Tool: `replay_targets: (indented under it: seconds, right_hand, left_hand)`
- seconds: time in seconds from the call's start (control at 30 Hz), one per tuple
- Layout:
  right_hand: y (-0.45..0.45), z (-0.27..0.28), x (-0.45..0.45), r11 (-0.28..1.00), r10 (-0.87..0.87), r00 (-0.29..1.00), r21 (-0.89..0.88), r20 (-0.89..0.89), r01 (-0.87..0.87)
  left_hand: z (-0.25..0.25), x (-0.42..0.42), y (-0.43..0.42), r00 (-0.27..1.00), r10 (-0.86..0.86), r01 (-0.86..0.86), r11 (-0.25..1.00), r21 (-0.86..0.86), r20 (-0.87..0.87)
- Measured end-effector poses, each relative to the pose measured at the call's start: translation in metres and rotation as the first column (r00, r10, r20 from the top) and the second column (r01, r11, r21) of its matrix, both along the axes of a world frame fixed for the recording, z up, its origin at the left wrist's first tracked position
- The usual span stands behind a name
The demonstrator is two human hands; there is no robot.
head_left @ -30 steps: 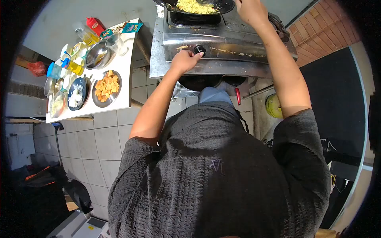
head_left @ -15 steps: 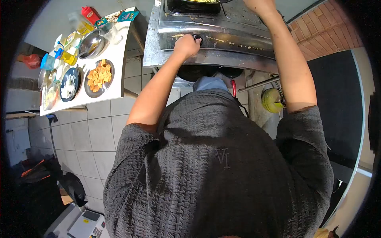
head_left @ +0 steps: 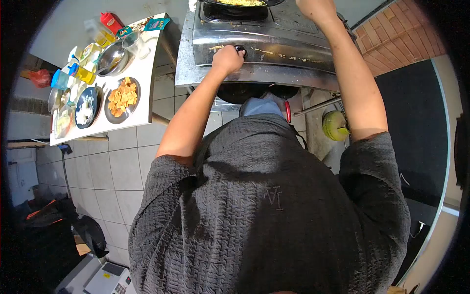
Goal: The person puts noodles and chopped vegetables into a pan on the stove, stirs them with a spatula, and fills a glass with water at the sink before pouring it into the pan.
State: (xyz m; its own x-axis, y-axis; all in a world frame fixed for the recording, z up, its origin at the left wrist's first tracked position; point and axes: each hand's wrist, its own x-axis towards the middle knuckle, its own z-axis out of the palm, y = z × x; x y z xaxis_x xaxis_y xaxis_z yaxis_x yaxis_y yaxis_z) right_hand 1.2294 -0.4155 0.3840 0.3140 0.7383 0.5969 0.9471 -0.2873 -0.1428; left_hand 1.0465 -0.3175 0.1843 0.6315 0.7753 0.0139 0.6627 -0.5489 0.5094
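Note:
A steel gas stove stands before me on a metal table. My left hand is closed around the black stove knob on its front panel. On the left burner sits a dark pan, cut off by the top edge, with crumbly yellow food in it. To the right of the pan, above the stove, is my right hand; its fingers are at or past the top edge, so what they hold, if anything, is hidden.
At left, a white table bears a plate of orange-brown cut pieces, a dark plate of white pieces, a metal bowl, bottles and a red squeeze bottle. A green gas cylinder stands under the stove's right side.
The view has shifted slightly, showing a little more of the pan and its yellow food. My left hand stays on the knob; my right hand has moved slightly left.

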Motion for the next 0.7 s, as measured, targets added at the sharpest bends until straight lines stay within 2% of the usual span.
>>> replay_targets:
  seconds: [0.13, 0.27, 0.5, 0.63, 0.7]
  right_hand:
    - [-0.002, -0.002, -0.002, 0.998, 0.008, 1.0, 0.054, 0.029, -0.01]
    - [0.005, 0.002, 0.001, 1.0, -0.006, 1.0, -0.005, 0.013, 0.006]
    - [0.016, 0.014, 0.001, 0.997, -0.071, 0.992, -0.021, -0.104, 0.069]
    - [0.031, 0.035, 0.01, 0.989, -0.144, 0.971, -0.051, -0.191, 0.137]
    - [0.052, 0.047, 0.029, 0.985, -0.154, 0.977, -0.097, -0.151, 0.14]
  left_hand:
    - [-0.001, 0.0, 0.0, 1.0, -0.004, 0.004, 1.0, 0.003, -0.006]
    - [-0.002, 0.0, 0.0, 1.0, -0.013, 0.013, 1.0, 0.027, 0.012]
    - [0.002, -0.002, -0.004, 1.0, 0.003, -0.003, 1.0, 0.009, 0.0]
    - [0.007, -0.019, 0.001, 0.997, -0.01, 0.023, 0.986, -0.167, 0.08]
    - [0.025, -0.04, 0.009, 1.0, -0.015, 0.013, 0.955, -0.296, -0.003]
